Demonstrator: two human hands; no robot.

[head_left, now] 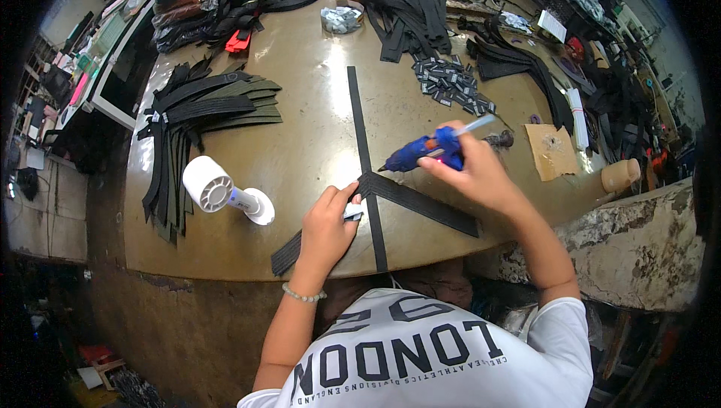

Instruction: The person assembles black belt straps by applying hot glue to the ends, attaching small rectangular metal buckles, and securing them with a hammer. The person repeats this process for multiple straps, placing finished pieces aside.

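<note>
My right hand (473, 164) is wrapped round a blue hot glue gun (420, 151), a pale glue stick (475, 124) poking out of its back. The gun's nozzle points left, just above a black strap (428, 204) bent into an upside-down V. At the bend of that strap, the fingers of my left hand (329, 220) are closed on it. A small whitish piece (353, 210) shows by these fingers; what it is I cannot make out. Under the bend runs a long straight black strip (358, 111), lying lengthwise on the table.
A white handheld fan (225, 192) stands left of my hands on the shiny brown table (300, 108). Bundled straps (203, 104) lie beyond it. Small dark labels (451, 81) and more black straps (409, 10) are piled at the back. Brown cardboard (550, 151) lies right.
</note>
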